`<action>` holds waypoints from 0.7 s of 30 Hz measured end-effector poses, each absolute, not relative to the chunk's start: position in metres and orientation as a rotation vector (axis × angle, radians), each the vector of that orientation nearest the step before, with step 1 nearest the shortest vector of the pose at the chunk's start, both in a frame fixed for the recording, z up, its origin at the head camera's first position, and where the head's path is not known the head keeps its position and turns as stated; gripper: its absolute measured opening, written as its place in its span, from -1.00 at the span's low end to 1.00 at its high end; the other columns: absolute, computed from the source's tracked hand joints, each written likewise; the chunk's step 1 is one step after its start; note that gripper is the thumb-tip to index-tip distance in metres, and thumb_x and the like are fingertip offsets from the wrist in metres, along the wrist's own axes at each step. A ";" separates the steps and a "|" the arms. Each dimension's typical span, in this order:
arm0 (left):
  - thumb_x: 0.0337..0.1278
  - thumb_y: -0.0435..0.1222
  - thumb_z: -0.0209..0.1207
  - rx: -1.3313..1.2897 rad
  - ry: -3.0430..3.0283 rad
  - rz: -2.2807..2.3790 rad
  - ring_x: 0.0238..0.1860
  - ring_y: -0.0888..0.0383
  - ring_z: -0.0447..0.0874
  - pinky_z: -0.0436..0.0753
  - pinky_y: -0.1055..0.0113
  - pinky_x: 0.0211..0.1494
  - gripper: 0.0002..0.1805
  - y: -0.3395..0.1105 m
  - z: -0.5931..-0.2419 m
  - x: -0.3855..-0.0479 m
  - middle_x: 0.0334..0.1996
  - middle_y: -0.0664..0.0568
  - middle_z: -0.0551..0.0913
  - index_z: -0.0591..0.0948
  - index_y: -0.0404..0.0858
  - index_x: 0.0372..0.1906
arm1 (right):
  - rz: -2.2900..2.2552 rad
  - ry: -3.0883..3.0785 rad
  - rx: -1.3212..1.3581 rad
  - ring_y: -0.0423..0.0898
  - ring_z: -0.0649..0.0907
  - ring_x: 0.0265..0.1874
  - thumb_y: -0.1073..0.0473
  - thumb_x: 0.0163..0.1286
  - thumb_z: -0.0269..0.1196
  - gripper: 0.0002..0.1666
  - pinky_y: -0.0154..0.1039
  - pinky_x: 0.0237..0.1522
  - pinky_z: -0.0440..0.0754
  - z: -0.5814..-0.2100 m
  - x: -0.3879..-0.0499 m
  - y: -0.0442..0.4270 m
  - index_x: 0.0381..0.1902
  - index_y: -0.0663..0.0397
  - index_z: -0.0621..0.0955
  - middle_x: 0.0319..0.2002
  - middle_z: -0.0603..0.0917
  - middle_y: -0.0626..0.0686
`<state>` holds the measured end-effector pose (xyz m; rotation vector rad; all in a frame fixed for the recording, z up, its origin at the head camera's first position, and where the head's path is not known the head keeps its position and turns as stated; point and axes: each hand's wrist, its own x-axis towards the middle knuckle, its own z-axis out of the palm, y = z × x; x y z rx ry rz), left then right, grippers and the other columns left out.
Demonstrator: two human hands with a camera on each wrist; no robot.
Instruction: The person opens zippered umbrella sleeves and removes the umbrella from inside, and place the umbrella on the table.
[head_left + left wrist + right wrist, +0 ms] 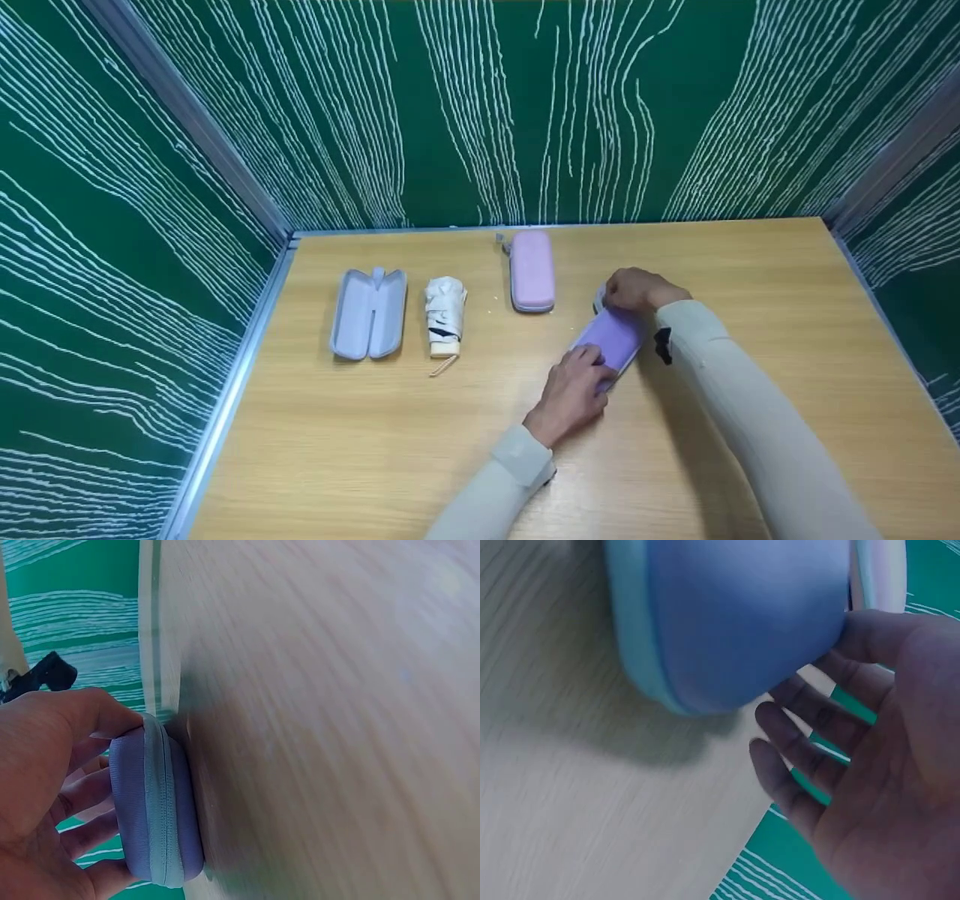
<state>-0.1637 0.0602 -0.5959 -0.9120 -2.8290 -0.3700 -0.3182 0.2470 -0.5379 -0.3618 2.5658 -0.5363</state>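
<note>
A purple zip case lies at an angle on the table, a pale zipper band running round its side. My left hand grips its near end, thumb on one side and fingers on the other. At the far end is my right hand, its thumb and forefinger closed at the case's corner. The other fingers of that hand stand loosely bent off the case in the right wrist view. A small grey loop shows beside the right hand. What exactly the right fingertips pinch is hidden.
On the wooden table a pink zip case lies at the back. Left of it are a folded white umbrella with a wrist cord and an opened lavender glasses case. Green walls with white lines stand around the table.
</note>
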 end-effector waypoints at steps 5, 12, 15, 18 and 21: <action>0.17 -0.16 0.44 -0.906 -2.844 -0.366 -0.01 0.18 0.60 0.63 0.34 -0.14 -0.74 0.061 -0.596 -0.164 -0.05 0.20 0.60 0.84 0.09 -0.02 | -0.560 2.574 -0.282 -0.06 0.49 -0.48 0.21 0.43 0.21 -0.83 -0.23 -0.45 0.39 -0.535 -0.320 0.243 -0.35 0.11 0.69 -0.46 0.54 0.01; 0.19 -0.13 0.43 -0.901 -2.862 -0.376 0.02 0.19 0.60 0.63 0.34 -0.12 -0.74 0.062 -0.597 -0.164 -0.03 0.20 0.59 0.84 0.10 0.00 | -0.506 2.586 -0.266 -0.04 0.51 -0.47 0.25 0.48 0.23 -0.83 -0.24 -0.47 0.42 -0.532 -0.319 0.242 -0.29 0.20 0.70 -0.45 0.55 0.04; 0.18 -0.13 0.44 -0.903 -2.855 -0.378 0.02 0.19 0.60 0.63 0.34 -0.11 -0.73 0.062 -0.597 -0.164 -0.04 0.19 0.59 0.84 0.09 0.00 | -0.498 2.590 -0.311 0.00 0.56 -0.41 0.25 0.52 0.23 -0.82 -0.21 -0.39 0.49 -0.531 -0.317 0.244 -0.17 0.22 0.74 -0.38 0.61 0.07; 0.18 -0.13 0.45 -0.905 -2.851 -0.386 0.01 0.18 0.60 0.63 0.33 -0.11 -0.74 0.061 -0.597 -0.164 -0.05 0.19 0.58 0.84 0.09 -0.01 | -0.452 2.640 -0.467 0.02 0.59 -0.34 0.25 0.55 0.23 -0.80 -0.13 -0.28 0.58 -0.536 -0.317 0.247 -0.13 0.20 0.77 -0.31 0.67 0.09; 0.16 -0.14 0.46 -0.901 -2.853 -0.397 0.00 0.19 0.59 0.63 0.34 -0.11 -0.73 0.061 -0.598 -0.165 -0.05 0.19 0.58 0.84 0.08 -0.01 | -0.392 2.726 -0.635 0.03 0.61 -0.28 0.27 0.54 0.24 -0.80 -0.04 -0.14 0.67 -0.544 -0.317 0.250 -0.13 0.17 0.80 -0.24 0.71 0.11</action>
